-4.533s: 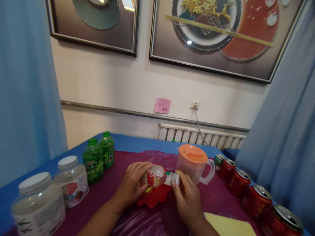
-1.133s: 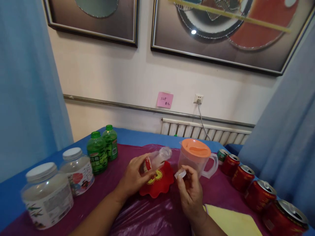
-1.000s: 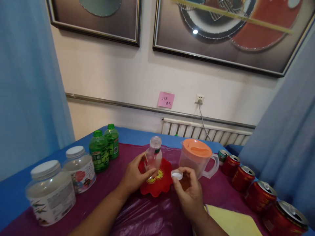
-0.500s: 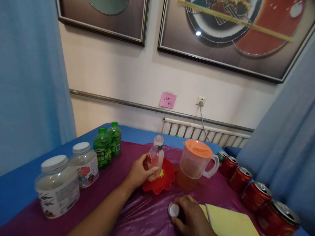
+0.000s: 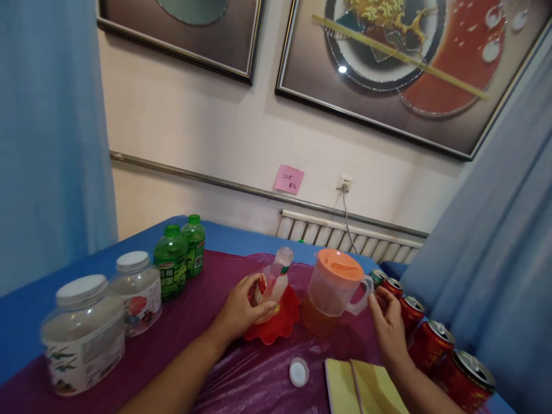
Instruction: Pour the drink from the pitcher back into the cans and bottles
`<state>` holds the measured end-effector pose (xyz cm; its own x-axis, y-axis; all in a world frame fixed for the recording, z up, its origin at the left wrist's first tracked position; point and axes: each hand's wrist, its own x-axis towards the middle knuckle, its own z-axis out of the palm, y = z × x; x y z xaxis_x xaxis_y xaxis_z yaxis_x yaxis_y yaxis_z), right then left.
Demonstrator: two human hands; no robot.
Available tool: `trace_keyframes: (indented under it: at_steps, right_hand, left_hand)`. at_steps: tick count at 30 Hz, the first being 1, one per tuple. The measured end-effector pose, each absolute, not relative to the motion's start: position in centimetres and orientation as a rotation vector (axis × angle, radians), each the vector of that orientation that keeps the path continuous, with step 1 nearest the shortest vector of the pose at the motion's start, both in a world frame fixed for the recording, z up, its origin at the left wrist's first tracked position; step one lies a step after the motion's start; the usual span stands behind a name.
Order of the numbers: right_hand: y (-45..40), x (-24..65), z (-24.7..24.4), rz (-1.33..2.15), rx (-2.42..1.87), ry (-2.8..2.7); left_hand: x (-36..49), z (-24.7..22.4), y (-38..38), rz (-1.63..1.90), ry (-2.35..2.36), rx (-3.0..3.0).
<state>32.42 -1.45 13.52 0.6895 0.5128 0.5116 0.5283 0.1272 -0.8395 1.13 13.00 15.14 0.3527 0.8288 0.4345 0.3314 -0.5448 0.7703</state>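
My left hand (image 5: 244,305) is wrapped round a clear glass bottle (image 5: 278,277) with a red label, tilted to the right over a red scalloped dish (image 5: 282,323). The bottle's mouth is uncapped. To its right stands a clear pitcher (image 5: 330,290) with an orange lid and amber liquid low inside. My right hand (image 5: 386,313) is beside the pitcher's handle, fingers partly apart and holding nothing; whether a fingertip touches the handle I cannot tell. A white cap (image 5: 298,372) lies on the purple cloth (image 5: 241,374), left of a folded yellow cloth (image 5: 366,388).
Two white-lidded jars (image 5: 86,339) and two green bottles (image 5: 172,264) stand at the left. Several cans (image 5: 431,345) line the right edge. Behind the blue table (image 5: 233,236) are a radiator (image 5: 319,233) and rail; blue curtains (image 5: 52,144) hang at both sides.
My right hand has let go of the white cap and moved up and right to the pitcher's handle. The bottle in my left hand leans further right.
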Motion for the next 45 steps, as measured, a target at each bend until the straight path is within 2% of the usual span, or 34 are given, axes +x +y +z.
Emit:
trace_keyframes:
  at_steps: [5,14,32,45]
  right_hand:
    - [1.2,34.0,14.0,0.288,-1.409,-0.865]
    - [4.6,32.1,16.5,0.494,-1.216,-0.714]
    - [6.5,32.7,31.1,0.138,-1.565,-1.242]
    - [7.5,31.5,33.9,0.015,-1.611,-1.423]
  left_hand:
    - [1.0,14.9,13.0,1.132,1.014,2.067]
    - [1.0,14.4,13.0,1.131,1.040,2.027]
    - [0.2,15.1,12.3,1.000,1.195,2.120]
    - [0.3,14.6,12.3,1.045,1.163,2.098]
